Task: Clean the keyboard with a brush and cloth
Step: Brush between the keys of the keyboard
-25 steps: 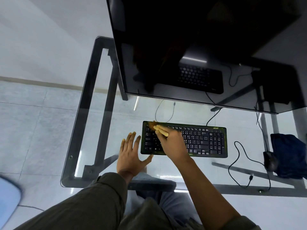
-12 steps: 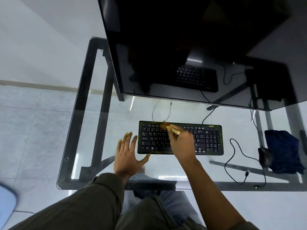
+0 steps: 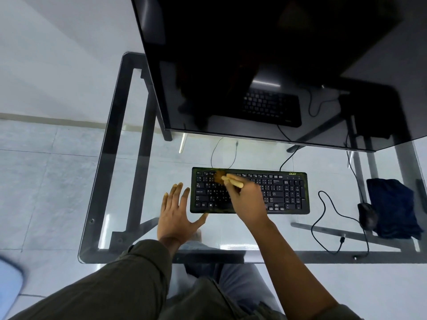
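Broadly, the glass desk (image 3: 111, 158) carries everything, and its smooth top probably explains most of the hand placement; a keyboard would likely slide on it under a sideways sweep. Behind stands the dark monitor (image 3: 265, 65), its screen off, tilted over the work and mirroring the keys. The keyboard (image 3: 284, 192), the thing being cleaned, lies flat near the middle of the desk, square to the person, with its cable running back under the monitor. Well apart at the right edge sits the dark blue cloth (image 3: 392, 209), bunched and untouched; it seems parked there for a wipe once the loose dust is out, so the brushing step is the one in hand. The left hand (image 3: 175, 215) rests flat on the glass just beside the keyboard's left end, fingers straight and spread, thumb stretched to the near left corner; I judge it a brace against sliding. The right hand (image 3: 247, 202) is over the left half of the keys, fingers curled round a handle. A mouse (image 3: 367, 214) lies touching the cloth's left side, out of the sweep. Smallest, the brush (image 3: 231, 180) points up and left, pale wooden handle in that grip, bristles blurred over the upper left rows; whether they press on the keys I cannot tell.
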Tool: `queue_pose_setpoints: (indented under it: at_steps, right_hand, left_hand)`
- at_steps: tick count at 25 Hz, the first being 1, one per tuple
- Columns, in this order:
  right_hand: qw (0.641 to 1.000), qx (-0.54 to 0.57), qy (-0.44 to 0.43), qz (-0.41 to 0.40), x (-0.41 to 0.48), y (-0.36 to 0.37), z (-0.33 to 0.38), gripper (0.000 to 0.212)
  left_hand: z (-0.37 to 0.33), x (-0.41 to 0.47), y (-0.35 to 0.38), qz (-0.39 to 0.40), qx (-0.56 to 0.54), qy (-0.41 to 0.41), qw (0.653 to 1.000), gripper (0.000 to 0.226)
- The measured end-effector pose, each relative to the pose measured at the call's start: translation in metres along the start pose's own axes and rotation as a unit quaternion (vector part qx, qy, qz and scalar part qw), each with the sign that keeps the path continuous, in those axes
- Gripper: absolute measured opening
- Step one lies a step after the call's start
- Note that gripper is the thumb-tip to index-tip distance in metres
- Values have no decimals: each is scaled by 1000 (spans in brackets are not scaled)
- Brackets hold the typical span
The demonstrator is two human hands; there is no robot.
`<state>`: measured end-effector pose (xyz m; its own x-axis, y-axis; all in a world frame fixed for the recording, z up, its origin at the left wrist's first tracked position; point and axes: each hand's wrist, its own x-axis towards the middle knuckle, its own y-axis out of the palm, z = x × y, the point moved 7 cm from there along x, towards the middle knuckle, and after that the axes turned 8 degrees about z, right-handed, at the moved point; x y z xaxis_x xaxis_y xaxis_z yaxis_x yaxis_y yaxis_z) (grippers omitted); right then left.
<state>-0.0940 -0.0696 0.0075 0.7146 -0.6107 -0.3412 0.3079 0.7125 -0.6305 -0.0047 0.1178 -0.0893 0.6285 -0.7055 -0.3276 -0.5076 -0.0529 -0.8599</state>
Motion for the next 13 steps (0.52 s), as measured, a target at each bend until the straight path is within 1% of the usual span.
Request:
queue_pose_setpoints:
  at_steps: [1,4,6,7,9,10,12,13]
  right_hand:
    - [1000,-1,4,8,0,1,-2,27]
    - [1000,-8,17,-15,-2,-6,-8,26]
    - [999,-12,4,42,-4,2,-6,27]
    - [999,-6,2,52,-6,4,-6,27]
    - [1000,6,11,5,-8,-1,-9,26]
    - [1000,3,11,4,-9,-1,-10,27]
    - [999,-15,11,40,-11,6,-12,27]
    - [999,-17,13,34,-13,5,-13,27]
  left_hand:
    - [0,0,-1,-1,2,0,1000,94]
    - [2,-1,1,3,0,-1,1000,94]
    - [1,0,0,1,2,-1,1000,94]
    - [0,0,0,1,3,-1,1000,94]
    - [0,0,1,2,2,0,1000,94]
    - [0,-1,1,0,5,1,1000,94]
    - [0,-1,0,-2,7,2,1000,94]
    - [1,-1,1,-1,4,2,1000,94]
